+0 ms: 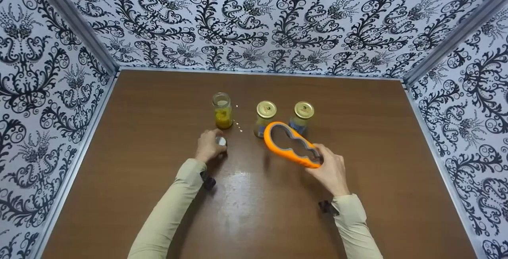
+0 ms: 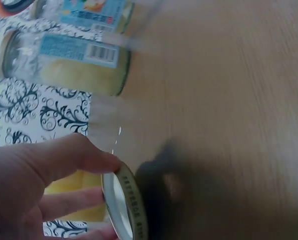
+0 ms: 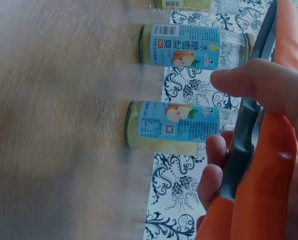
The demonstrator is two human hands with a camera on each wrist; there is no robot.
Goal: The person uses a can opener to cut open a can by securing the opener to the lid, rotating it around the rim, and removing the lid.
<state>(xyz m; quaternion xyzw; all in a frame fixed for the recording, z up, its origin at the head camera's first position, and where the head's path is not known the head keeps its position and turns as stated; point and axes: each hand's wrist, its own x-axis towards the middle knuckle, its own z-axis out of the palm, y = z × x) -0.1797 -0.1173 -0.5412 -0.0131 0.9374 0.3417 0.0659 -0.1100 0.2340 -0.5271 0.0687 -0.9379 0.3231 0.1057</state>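
My left hand (image 1: 209,146) pinches a metal jar lid (image 2: 127,202) on edge between thumb and fingers, close over the table. Just behind that hand stands an uncapped glass jar (image 1: 223,113) with yellow contents. In my right hand (image 1: 330,168) is an orange jar opener (image 1: 289,154) with grey-lined round openings, gripped at its near end and held above the table. Beyond the opener are two capped jars with gold lids, the middle jar (image 1: 262,125) and the right jar (image 1: 299,121). Their blue labels show pears in the right wrist view.
Small pale bits (image 1: 239,126) lie on the brown table (image 1: 254,211) beside the uncapped jar. Patterned walls (image 1: 254,25) rise at the back and both sides. A dark wrist camera (image 1: 209,183) sits on the left wrist, with another camera (image 1: 324,206) on the right.
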